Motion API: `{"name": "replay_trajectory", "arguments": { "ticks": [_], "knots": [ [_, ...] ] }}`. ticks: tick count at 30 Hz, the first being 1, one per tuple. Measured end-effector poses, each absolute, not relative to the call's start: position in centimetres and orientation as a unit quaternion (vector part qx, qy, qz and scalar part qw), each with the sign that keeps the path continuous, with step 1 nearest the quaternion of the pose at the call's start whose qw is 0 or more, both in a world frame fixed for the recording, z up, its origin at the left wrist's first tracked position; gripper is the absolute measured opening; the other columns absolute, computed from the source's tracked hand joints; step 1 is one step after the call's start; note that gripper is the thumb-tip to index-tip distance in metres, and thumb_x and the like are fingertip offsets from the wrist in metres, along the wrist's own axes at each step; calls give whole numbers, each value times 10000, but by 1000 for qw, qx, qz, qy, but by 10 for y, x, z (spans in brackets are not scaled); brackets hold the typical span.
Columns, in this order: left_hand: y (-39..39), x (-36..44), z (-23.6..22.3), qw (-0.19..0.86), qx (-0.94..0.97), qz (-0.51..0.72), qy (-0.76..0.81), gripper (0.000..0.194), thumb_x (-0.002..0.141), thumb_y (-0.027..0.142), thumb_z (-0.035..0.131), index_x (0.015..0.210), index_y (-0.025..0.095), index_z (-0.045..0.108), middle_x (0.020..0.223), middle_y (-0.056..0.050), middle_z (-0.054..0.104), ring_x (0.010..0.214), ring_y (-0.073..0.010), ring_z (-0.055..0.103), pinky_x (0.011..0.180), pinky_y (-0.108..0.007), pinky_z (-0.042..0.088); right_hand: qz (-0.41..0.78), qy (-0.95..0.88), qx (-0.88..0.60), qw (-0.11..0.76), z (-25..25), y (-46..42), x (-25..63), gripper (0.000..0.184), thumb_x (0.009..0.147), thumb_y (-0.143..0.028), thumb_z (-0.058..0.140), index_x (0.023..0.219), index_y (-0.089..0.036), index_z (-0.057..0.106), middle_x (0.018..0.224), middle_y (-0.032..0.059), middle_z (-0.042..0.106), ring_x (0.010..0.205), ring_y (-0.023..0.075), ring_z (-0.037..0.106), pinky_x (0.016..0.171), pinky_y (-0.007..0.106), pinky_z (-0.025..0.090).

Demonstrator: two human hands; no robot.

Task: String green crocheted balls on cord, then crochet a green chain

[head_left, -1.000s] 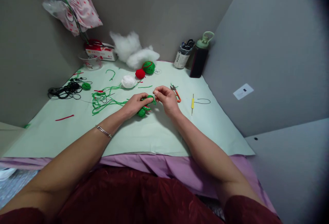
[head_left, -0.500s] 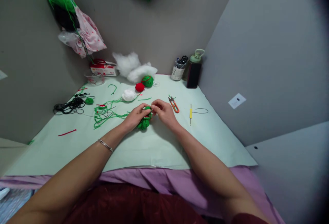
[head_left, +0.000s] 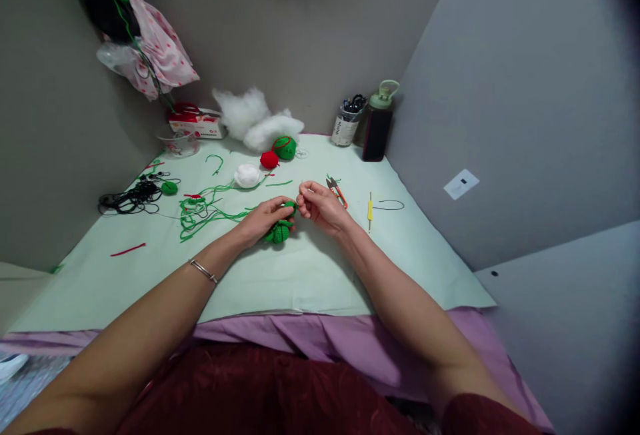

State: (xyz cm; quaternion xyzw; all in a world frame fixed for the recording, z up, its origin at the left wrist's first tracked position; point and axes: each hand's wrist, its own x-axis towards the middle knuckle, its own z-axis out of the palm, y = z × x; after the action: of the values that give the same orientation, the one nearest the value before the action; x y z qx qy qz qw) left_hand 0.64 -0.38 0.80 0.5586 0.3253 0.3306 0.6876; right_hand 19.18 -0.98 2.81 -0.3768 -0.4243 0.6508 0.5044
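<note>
While left hand (head_left: pixel 265 219) clasps green crochet piece (head_left: pixel 279 233) between fingers, right hand (head_left: pixel 321 206) pinches needle-like sliver (head_left: pixel 301 182) alongside.

In the grip, the crocheted piece (head_left: pixel 280 233) is showing matt, knobbly yarn; beyond it, stuffing (head_left: pixel 245 112) is looking fluffy.

Table (head_left: pixel 295 282) centre taken by left hand (head_left: pixel 263 218), right hand (head_left: pixel 323 207) and green crochet piece (head_left: pixel 280 232). Passable: near strip between the forearms (head_left: pixel 150 318); narrow gap between orange-handled snips (head_left: pixel 340 196) and yellow-handled crochet hook (head_left: pixel 370 210); right-near area past the hook. Left middle fouled by green yarn strands (head_left: pixel 193 222) and black cord tangle (head_left: pixel 135 196). Far edge blocked by white stuffing (head_left: pixel 244 114), pen cup (head_left: pixel 345 128), green-lidded bottle (head_left: pixel 382 98); grey wall (head_left: pixel 520 108) closes off the right.
</note>
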Motion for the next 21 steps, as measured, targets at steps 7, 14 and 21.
{"name": "replay_trajectory", "arguments": {
  "ticks": [7, 14, 21],
  "knots": [
    [-4, 5, 14, 713, 519, 337, 330, 484, 759, 506, 862, 1059, 180, 666, 818, -11, 663, 719, -170, 712, 659, -276, 556, 604, -417, -386, 559, 36, -10, 197, 407, 701, -455, 838, 790, -213, 523, 582, -102, 490, 461, 45, 357, 466, 187, 277],
    [1, -4, 24, 723, 469, 397, 317, 363, 888, 456, 761, 1103, 171, 697, 918, -51, 698, 812, -161, 717, 653, -221, 548, 537, -495, -410, 547, 41, -17, 191, 286, 716, -422, 784, 810, -193, 641, 701, -37, 607, 542, 68, 425, 518, 226, 317],
    [4, -6, 21, 734, 453, 416, 288, 271, 955, 374, 690, 1076, 132, 700, 912, -67, 719, 750, -153, 714, 726, -266, 602, 364, -623, -440, 536, 31, -19, 185, 213, 817, -402, 704, 819, -189, 704, 745, -1, 630, 650, 124, 485, 614, 282, 396]
  ]
}}
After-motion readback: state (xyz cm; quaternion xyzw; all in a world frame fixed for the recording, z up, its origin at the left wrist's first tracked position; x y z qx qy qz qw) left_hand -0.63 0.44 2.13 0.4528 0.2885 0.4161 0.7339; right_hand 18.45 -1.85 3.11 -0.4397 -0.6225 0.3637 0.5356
